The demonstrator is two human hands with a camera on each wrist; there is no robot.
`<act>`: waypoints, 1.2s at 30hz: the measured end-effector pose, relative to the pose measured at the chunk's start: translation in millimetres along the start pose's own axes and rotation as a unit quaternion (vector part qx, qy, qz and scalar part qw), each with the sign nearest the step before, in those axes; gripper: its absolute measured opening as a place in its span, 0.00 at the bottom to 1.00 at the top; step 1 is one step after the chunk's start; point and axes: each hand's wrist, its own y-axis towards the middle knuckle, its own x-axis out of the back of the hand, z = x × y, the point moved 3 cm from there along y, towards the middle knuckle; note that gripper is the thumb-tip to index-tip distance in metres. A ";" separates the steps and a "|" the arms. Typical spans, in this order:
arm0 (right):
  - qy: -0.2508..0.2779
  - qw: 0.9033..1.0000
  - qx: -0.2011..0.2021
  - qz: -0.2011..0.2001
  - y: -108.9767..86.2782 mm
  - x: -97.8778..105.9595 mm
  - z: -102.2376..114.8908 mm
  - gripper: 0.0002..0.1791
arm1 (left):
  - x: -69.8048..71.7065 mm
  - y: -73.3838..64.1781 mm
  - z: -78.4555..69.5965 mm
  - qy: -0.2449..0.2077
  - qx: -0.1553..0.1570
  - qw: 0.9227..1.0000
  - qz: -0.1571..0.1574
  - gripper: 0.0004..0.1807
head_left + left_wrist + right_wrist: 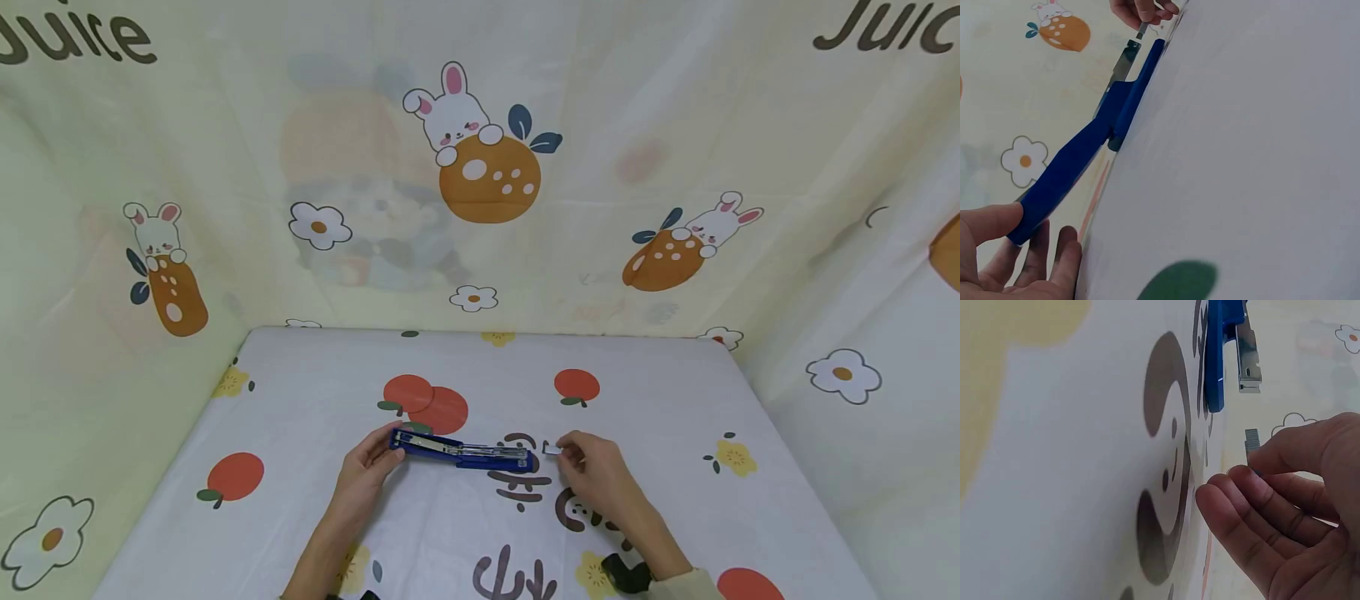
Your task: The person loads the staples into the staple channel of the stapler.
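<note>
A blue stapler (459, 455) lies opened out over the table, its top cover swung back to the left and its metal magazine exposed. My left hand (363, 471) grips the end of the cover; in the left wrist view the thumb presses on one side of the stapler (1066, 169) and fingers support it beneath. Just right of the stapler's front end, my right hand (600, 477) pinches a short silvery strip of staples (551, 449) between thumb and fingers. The right wrist view shows the ridged staple strip (1251, 439) apart from the magazine tip of the stapler (1215, 369).
The table (300, 400) carries a white cloth printed with red fruit, yellow flowers and brown shapes. A cream curtain (240, 108) with rabbit prints hangs behind it and along both sides. A black band (626, 573) sits at the right wrist.
</note>
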 end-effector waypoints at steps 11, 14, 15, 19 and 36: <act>0.048 0.998 0.027 -0.006 1.6 -2.1 4.4 0.09 | 0.1 0.5 -0.2 -0.002 -0.006 1.000 0.003 0.28; 0.052 0.998 0.033 -0.011 2.0 -3.4 4.9 0.09 | 0.5 0.6 0.0 -0.004 -0.003 1.000 0.002 0.28; 0.052 0.998 0.035 -0.012 2.0 -3.9 5.2 0.09 | 0.6 0.5 -0.2 -0.004 -0.002 1.000 0.002 0.28; 0.058 0.997 0.043 -0.020 1.6 -5.9 6.7 0.08 | 0.9 0.0 0.4 -0.001 -0.001 1.000 0.001 0.28; 0.072 0.994 0.080 -0.017 3.0 -9.1 11.2 0.10 | 1.9 1.6 2.4 0.001 -0.004 1.000 0.006 0.28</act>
